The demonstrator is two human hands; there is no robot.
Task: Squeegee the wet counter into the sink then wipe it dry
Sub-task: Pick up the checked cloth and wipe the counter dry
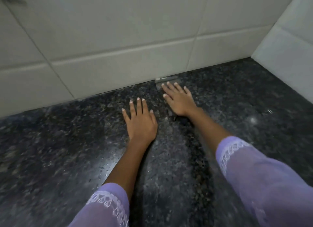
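The dark speckled granite counter (pixel 67 150) fills the lower view, with a few small water beads near my left forearm. My left hand (pixel 140 123) lies flat on it, fingers straight and spread. My right hand (pixel 177 99) lies flat further back, its straight fingers pressing on a thin grey, partly see-through flat thing (pixel 166 79) that reaches the foot of the wall. The image is too blurred to tell whether this is a squeegee blade or a cloth. A small dark part (pixel 175 117) shows under the right wrist. No sink is in view.
A white tiled wall (pixel 118 40) runs along the back of the counter. A second tiled wall (pixel 288 40) closes the corner at the right. Both forearms wear light purple sleeves (pixel 254 176).
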